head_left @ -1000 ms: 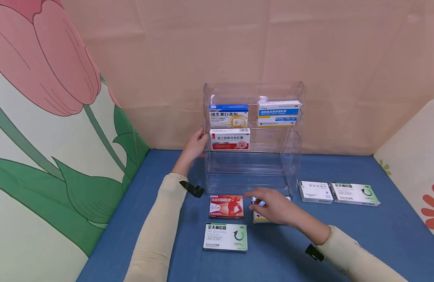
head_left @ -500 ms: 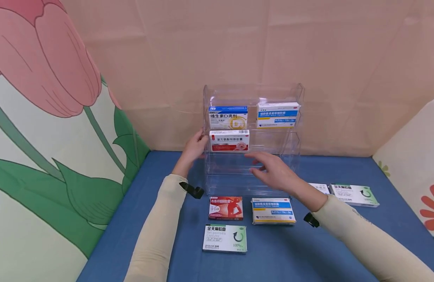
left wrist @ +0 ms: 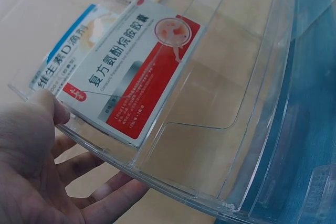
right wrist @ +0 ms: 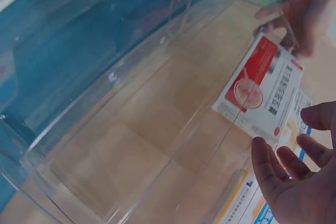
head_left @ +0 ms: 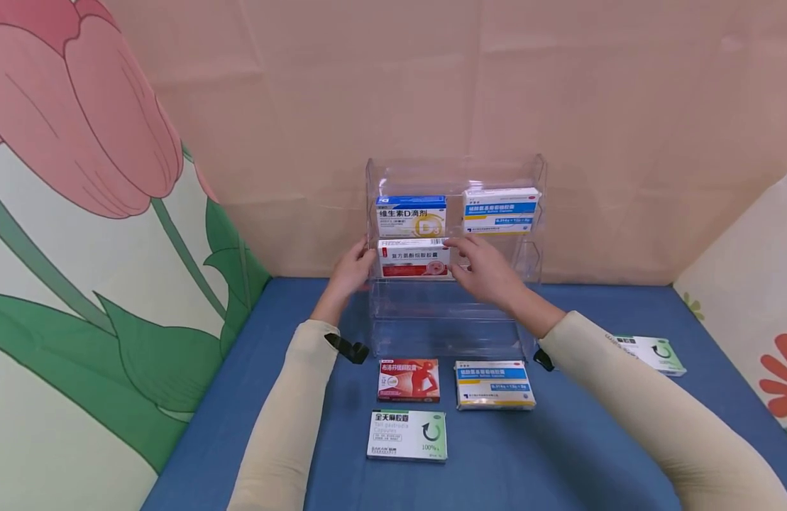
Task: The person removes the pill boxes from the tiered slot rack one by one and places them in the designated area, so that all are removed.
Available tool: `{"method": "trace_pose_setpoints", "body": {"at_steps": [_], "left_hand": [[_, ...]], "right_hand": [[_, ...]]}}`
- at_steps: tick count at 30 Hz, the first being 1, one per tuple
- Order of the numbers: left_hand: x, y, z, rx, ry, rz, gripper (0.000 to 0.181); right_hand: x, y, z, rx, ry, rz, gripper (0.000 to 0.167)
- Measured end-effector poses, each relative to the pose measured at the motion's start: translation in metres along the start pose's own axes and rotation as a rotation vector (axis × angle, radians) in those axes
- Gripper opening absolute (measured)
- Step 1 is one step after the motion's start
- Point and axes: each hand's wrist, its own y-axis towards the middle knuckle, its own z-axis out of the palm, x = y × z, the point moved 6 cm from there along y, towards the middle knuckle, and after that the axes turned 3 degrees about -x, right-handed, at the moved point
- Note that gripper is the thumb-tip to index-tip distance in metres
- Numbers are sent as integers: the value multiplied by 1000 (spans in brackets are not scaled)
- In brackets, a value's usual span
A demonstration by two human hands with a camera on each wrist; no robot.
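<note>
A white-and-red medicine box (head_left: pixel 414 260) stands at the left end of a middle tier of the clear plastic display rack (head_left: pixel 453 330). My left hand (head_left: pixel 353 268) holds the rack's left side, thumb by the front edge and fingers along the outer face in the left wrist view. My right hand (head_left: pixel 489 273) is at the right end of that box, fingers spread and slightly bent; whether the fingertips touch it cannot be told. On the tier above are a blue-topped vitamin D box (head_left: pixel 411 216) and a blue-and-white capsule box (head_left: pixel 500 211).
Before the rack on the blue table (head_left: pixel 489 468) lie a red medicine box (head_left: pixel 409 380), a blue-and-white box (head_left: pixel 494 385) and a green-and-white box (head_left: pixel 406 436). Another green-and-white box (head_left: pixel 655 353) lies to the right, partly behind my right sleeve. A pink backdrop (head_left: pixel 316 128) rises behind.
My right hand has risen from the blue-and-white box on the table to the right end of the white-and-red box. The left hand stays at the rack's side.
</note>
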Motion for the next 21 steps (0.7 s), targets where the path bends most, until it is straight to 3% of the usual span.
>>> {"method": "trace_pose_setpoints", "body": {"at_steps": [10, 21], "left_hand": [[-4, -3, -1, -2, -3, 1, 60], [-3, 0, -1, -7, 2, -18, 61]], "right_hand": [[-3, 20, 2, 20, -11, 48, 54], [-6, 22, 14, 40, 3, 28, 51]]}}
